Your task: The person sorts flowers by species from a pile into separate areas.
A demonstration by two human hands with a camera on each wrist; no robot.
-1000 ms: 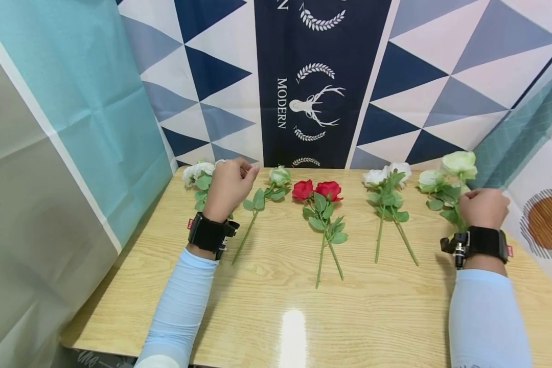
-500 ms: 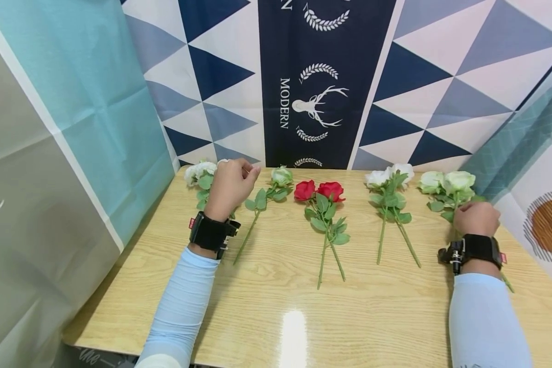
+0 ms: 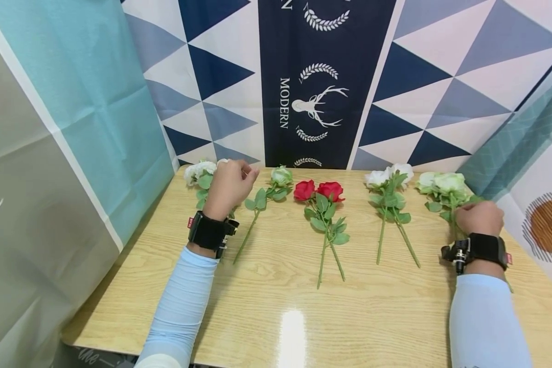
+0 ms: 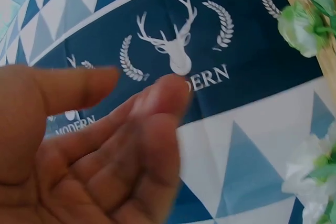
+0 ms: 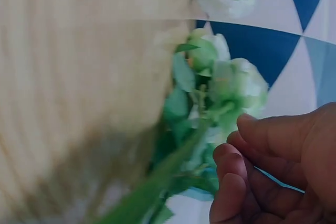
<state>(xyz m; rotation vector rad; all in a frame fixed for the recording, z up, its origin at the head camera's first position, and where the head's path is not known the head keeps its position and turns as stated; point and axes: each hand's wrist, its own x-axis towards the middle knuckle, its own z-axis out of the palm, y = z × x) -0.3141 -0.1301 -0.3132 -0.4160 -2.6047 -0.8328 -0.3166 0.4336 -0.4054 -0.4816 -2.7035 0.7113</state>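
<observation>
My right hand (image 3: 479, 217) is beside a green-white artificial rose (image 3: 450, 182) at the table's right side. In the right wrist view its thumb and fingers are loosely bent and apart, with the green stem (image 5: 176, 161) passing beside the fingertips, not between them. Another pale green rose (image 5: 203, 51) lies against it. My left hand (image 3: 230, 186) hovers over the far left of the table, near white flowers (image 3: 199, 172) and a single pale green rose (image 3: 281, 176). Its thumb and loosely curled fingers (image 4: 157, 103) hold nothing. My forearms hide part of the stems.
Two red roses (image 3: 331, 191) with crossed stems lie mid-table. White roses (image 3: 377, 179) lie right of them. A patterned cloth (image 3: 317, 102) hangs behind the wooden table (image 3: 363, 317), and more cloth stands at both sides.
My right hand lowered the green-white rose beside the other pale green one, let it go and shifted slightly right. The rose settled to the left. My left hand stayed nearly still.
</observation>
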